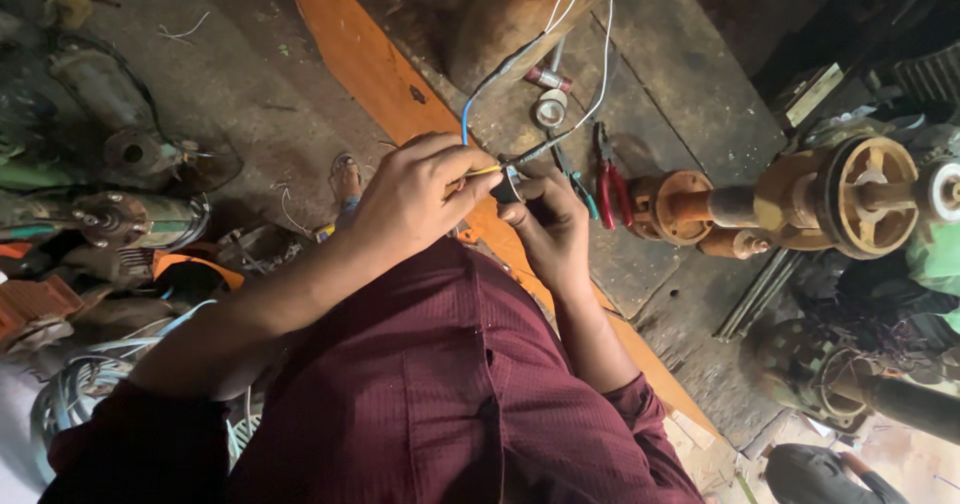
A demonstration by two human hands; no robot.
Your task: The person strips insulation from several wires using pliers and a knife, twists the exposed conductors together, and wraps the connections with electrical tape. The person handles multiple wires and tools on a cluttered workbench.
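My left hand [415, 199] pinches a bundle of thin wires [478, 171], blue and yellow, at their joint. Against the same joint my right hand [553, 226] holds a small black roll of tape [508, 186]. Both hands meet just above my maroon shirt. From the joint, a blue wire [466, 114] and white wires [603, 64] run up to a rusty cylindrical motor body [500, 19] standing on the bench.
Red-handled pliers [612, 182] and a green-handled tool [578, 184] lie right of my hands. A whitish tape roll [550, 109] sits above them. A rusty pump assembly [840, 196] lies at right, an orange plank [370, 59] crosses the bench, and old motors [120, 219] clutter the left.
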